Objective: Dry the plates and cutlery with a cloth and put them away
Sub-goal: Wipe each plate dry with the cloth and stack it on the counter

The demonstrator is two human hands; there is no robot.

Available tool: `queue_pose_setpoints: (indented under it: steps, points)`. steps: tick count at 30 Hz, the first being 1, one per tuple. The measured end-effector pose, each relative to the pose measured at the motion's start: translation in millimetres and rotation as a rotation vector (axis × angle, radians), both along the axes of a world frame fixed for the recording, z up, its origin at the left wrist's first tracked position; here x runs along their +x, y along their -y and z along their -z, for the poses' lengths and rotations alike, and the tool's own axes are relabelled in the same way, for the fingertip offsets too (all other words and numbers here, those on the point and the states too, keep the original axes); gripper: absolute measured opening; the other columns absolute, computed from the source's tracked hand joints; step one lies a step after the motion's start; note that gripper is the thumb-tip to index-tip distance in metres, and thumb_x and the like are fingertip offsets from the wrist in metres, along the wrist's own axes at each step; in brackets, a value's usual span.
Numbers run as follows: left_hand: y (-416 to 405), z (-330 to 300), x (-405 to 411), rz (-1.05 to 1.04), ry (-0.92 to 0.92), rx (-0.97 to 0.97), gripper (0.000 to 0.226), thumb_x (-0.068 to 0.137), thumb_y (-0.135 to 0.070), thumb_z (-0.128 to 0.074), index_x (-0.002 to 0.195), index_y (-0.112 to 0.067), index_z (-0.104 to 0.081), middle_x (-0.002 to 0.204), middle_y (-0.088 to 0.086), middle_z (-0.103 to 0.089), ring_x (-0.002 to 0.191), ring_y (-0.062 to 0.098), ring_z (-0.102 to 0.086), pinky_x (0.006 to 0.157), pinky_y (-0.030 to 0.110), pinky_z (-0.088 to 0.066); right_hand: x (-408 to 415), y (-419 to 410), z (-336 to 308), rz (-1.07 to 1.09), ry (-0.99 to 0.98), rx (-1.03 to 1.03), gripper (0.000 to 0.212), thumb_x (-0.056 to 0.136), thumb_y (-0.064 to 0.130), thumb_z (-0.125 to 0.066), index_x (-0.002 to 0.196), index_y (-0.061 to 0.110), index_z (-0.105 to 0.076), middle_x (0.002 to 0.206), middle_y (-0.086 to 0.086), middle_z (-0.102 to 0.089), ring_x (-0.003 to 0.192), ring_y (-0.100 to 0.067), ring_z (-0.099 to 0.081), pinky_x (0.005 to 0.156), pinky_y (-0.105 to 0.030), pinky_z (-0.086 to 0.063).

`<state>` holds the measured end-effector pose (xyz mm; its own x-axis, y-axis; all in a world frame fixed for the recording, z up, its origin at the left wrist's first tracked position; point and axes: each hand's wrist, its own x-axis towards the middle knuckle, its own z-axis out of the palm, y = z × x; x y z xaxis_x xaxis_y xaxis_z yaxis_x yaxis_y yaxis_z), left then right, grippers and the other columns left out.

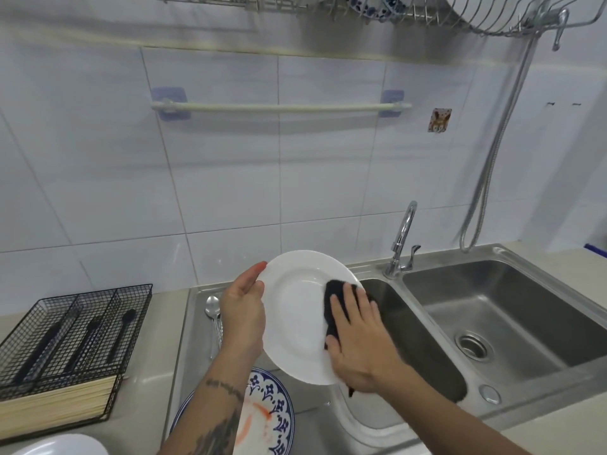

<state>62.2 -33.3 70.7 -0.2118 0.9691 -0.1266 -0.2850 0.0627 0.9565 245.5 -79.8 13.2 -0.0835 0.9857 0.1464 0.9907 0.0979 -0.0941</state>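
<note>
Left hand (243, 318) holds the white plate (295, 320) by its left rim, thumb on the face, fingers presumably curled behind; plate tilted up over the drainboard, just left of the sink (492, 320). Right hand (356, 348) lies with fingers straight and spread, pressing a dark cloth (335, 300) against the plate's right side.

Risks, as judged: grip is one-sided, at the rim only; a hard push from the right hand could pivot the plate out of the left, and a wet rim would slip more readily; a fall would land on the patterned plate (279, 418) directly under the hands or on steel, so chipping is likely. The cloth's tail hangs below the right hand; it may drag through water.

Hard to make out: left fingers behind the plate are hidden; a white rim (351, 418) below the right wrist is partly covered, object uncertain; spoons (213, 311) left of the left hand, count unclear; dark handles in the mesh tray (75, 330) are indistinct; the overhead rack (427, 11) is cut off at the top.
</note>
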Motion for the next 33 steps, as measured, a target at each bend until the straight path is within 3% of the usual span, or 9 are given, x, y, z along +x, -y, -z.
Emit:
queue_pose_setpoints:
  steps: [3,8,12,16,22,28,33]
  points:
    - [2.0,3.4,4.8,0.029,-0.001,-0.004,0.036,0.099,-0.003,-0.050,0.108,-0.029,-0.074,0.112,-0.003,-0.073,0.101,0.019,-0.068,0.092,0.041,-0.056,-26.6,12.6,3.5,-0.162,-0.112,-0.079,0.072,0.090,0.047,-0.016,0.152,0.022,0.011,0.159,-0.002,0.021,0.144,-0.021,0.024,0.119,-0.045,0.003]
    - [6.5,2.5,10.6,0.081,-0.008,0.016,0.041,0.098,0.001,-0.049,0.108,-0.028,-0.076,0.118,-0.001,-0.072,0.113,0.022,-0.066,0.103,0.048,-0.050,-37.4,-28.4,-15.1,-0.240,-0.099,0.132,0.072,0.091,0.040,-0.025,0.153,0.022,0.008,0.160,-0.001,0.017,0.144,-0.018,0.024,0.119,-0.047,0.004]
    - [6.5,-3.2,1.9,0.055,0.038,0.041,0.039,0.098,0.003,-0.049,0.118,-0.023,-0.070,0.114,-0.009,-0.072,0.109,0.020,-0.068,0.098,0.045,-0.054,-18.2,-44.2,-30.7,-0.118,0.029,0.246,0.073,0.092,0.043,-0.030,0.154,0.020,0.002,0.161,-0.005,0.010,0.146,-0.024,0.016,0.118,-0.053,-0.003]
    - [1.0,-11.2,-9.1,0.076,0.049,0.098,0.040,0.099,0.005,-0.047,0.119,-0.024,-0.066,0.115,-0.010,-0.072,0.109,0.017,-0.068,0.087,0.033,-0.055,-35.7,-40.7,-33.8,-0.299,0.082,0.274,0.074,0.090,0.041,-0.036,0.154,0.020,-0.004,0.162,-0.004,0.006,0.147,-0.025,0.011,0.118,-0.049,0.004]
    - [-2.8,-20.6,-21.9,0.005,0.041,0.106,0.039,0.097,0.004,-0.049,0.117,-0.026,-0.066,0.110,-0.014,-0.074,0.109,0.015,-0.069,0.094,0.041,-0.055,-5.2,-44.9,-38.1,-0.010,0.069,0.263,0.073,0.090,0.041,-0.030,0.154,0.016,-0.005,0.162,-0.009,0.001,0.148,-0.029,0.004,0.117,-0.052,-0.011]
    - [-3.4,-17.3,-15.6,0.008,0.078,0.089,0.038,0.097,0.002,-0.051,0.119,-0.025,-0.064,0.112,-0.011,-0.075,0.108,0.017,-0.069,0.098,0.044,-0.054,-53.0,11.5,-20.9,-0.203,-0.163,-0.004,0.071,0.090,0.048,-0.013,0.153,0.022,0.007,0.159,0.003,0.020,0.144,-0.016,0.024,0.120,-0.042,0.005]
    - [2.2,-16.2,1.4,0.082,0.105,0.071,0.039,0.098,0.002,-0.051,0.124,-0.024,-0.064,0.114,-0.001,-0.074,0.109,0.019,-0.069,0.096,0.039,-0.055,-62.3,-19.2,-33.8,-0.264,-0.168,0.152,0.069,0.094,0.037,-0.026,0.153,0.021,0.005,0.160,0.002,0.016,0.144,-0.014,0.025,0.119,-0.043,0.005]
